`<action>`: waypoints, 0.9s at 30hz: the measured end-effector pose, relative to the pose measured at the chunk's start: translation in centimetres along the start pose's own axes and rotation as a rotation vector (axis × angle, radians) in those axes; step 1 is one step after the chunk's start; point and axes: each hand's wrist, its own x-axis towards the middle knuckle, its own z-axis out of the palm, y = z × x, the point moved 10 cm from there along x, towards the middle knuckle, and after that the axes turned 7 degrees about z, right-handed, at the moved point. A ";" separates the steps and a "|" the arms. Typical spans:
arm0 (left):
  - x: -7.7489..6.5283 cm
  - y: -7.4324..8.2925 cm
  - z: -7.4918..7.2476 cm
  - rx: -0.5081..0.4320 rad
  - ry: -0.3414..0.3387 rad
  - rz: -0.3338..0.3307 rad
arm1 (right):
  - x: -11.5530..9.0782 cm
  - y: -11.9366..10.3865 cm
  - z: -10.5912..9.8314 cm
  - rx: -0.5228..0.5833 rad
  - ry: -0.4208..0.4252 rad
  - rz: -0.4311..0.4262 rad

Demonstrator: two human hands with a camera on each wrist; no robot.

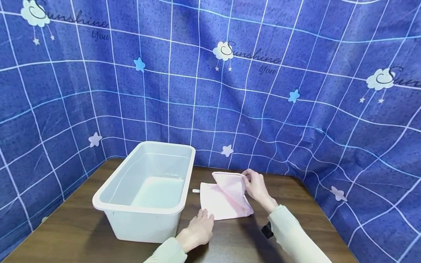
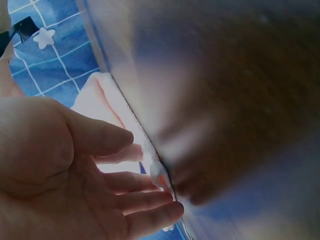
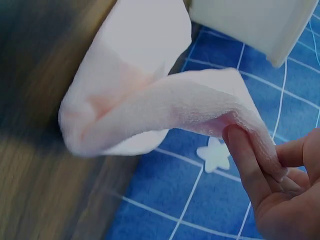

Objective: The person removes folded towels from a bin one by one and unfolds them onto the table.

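A pale pink towel (image 1: 218, 202) lies folded on the brown wooden table, a small white loop (image 1: 196, 190) sticking out at its left edge. My right hand (image 1: 257, 187) pinches its far right corner between thumb and fingers, and that part is raised off the layer below. In the right wrist view the lifted towel (image 3: 170, 102) slopes up to the pinching fingers (image 3: 245, 160). At the near left corner, my left hand (image 1: 198, 227) has its fingertips right at the towel's edge. The left wrist view shows those fingers (image 2: 142, 200) loosely extended beside the towel (image 2: 107, 102).
A large white plastic tub (image 1: 144, 223) stands left of the towel, with what looks like clear water in its bottom. Behind the wooden table (image 1: 309, 226) hangs a blue gridded curtain (image 1: 210, 91) with clouds and stars. A black band (image 1: 267, 230) sits at the right wrist.
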 end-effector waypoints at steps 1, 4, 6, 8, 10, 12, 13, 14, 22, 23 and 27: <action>0.0 0.0 0.0 -0.003 0.002 0.000 | 0.1 0.2 -0.4 -0.005 0.012 0.003; -0.1 0.0 -0.1 -0.006 0.008 0.006 | 0.3 1.0 -1.4 -0.014 0.040 0.016; -0.1 -0.1 -0.2 -0.007 0.010 0.006 | 0.4 1.4 -2.1 -0.020 0.061 0.018; 0.0 -0.1 -0.2 -0.006 0.011 0.004 | 0.5 1.8 -2.8 -0.025 0.086 0.015; 0.0 -0.2 -0.2 -0.006 0.007 0.002 | 0.6 2.0 -3.5 -0.025 0.113 0.006; 0.0 -0.2 -0.2 -0.003 0.005 -0.003 | 0.7 2.4 -4.2 -0.027 0.141 0.005; 0.1 -0.2 -0.1 -0.003 0.002 -0.006 | 0.7 2.7 -4.5 -0.025 0.154 0.005; 0.1 -0.2 -0.1 -0.004 0.000 -0.008 | 0.7 3.0 -4.7 -0.028 0.164 0.008; 0.2 -0.3 0.2 -0.009 -0.005 -0.011 | 0.8 6.5 -5.6 -0.032 0.170 0.116; 0.2 -0.3 0.2 -0.009 -0.004 -0.009 | 0.8 6.9 -5.7 -0.030 0.166 0.130; 0.2 -0.4 0.2 -0.005 -0.002 -0.002 | 0.6 8.1 -6.0 -0.031 0.162 0.157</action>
